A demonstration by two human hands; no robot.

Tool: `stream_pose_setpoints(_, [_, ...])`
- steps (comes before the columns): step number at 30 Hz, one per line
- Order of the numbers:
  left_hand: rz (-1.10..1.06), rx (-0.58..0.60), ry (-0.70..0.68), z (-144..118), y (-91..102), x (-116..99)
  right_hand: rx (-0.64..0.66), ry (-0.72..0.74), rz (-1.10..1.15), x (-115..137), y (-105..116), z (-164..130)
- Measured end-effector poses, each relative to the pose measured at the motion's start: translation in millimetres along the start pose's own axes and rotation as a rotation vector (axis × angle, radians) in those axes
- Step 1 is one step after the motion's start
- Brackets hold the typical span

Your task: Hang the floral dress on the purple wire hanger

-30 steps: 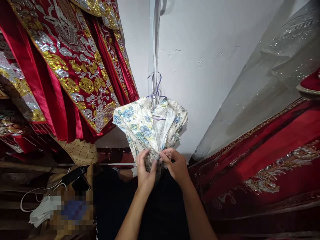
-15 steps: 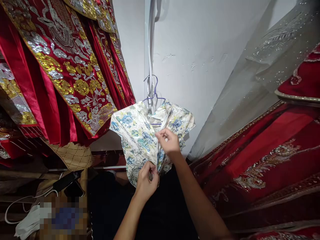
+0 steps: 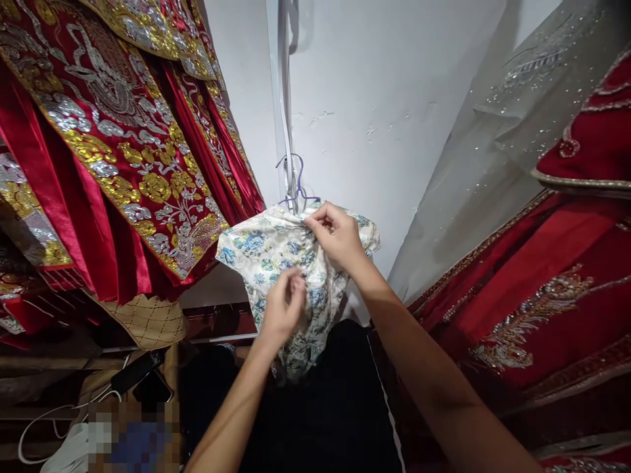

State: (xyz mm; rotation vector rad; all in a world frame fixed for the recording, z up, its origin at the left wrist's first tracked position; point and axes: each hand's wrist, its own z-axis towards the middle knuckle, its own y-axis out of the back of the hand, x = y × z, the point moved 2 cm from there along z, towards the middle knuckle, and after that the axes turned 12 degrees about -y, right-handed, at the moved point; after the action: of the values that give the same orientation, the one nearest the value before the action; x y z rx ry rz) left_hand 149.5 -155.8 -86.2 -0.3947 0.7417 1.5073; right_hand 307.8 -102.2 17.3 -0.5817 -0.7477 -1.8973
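Observation:
A short-sleeved shirt with blue and green flowers on white (image 3: 261,244) hangs on a thin purple wire hanger (image 3: 298,184). My right hand (image 3: 338,238) is closed in a pinch on the neckline, just below the hanger. Lower down, my left hand (image 3: 283,310) hovers at the shirt front with loosely curled, slightly blurred fingers. Thumb and fingers are apart there, and I see no cloth between them. Part of the right shoulder of the shirt is hidden behind my right hand.
A red costume with gold and silver sequins (image 3: 155,187) hangs on the left. To the right are a sheer glittery veil (image 3: 458,190) and a beaded red garment (image 3: 532,276). A white strap (image 3: 283,79) runs down the wall. A dark phone (image 3: 152,387) lies at lower left.
My right hand has moved up from the placket to the neckline, drawing the collar edges together. My left hand has let go of the shirt's lower front and risen slightly.

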Motion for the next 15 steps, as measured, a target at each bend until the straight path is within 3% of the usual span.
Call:
stream_pose_setpoints(2, [0.036,-0.085,-0.136,47.1,14.1,-13.0,0.022,0.032,-0.043,6.5,5.1,-3.0])
stream_pose_setpoints(6, [0.233,0.005,-0.299,107.8,23.8,-28.6,0.052,0.091,-0.124,9.0,9.8,-2.1])
stream_pose_setpoints(10, [0.392,-0.030,-0.365,117.0,18.0,-27.2,-0.012,0.116,-0.180,-12.2,0.1,-10.0])
stream_pose_setpoints(15, [0.302,-0.130,-0.282,112.6,16.1,-12.1,-0.116,0.143,-0.216,-48.4,-23.9,-23.7])
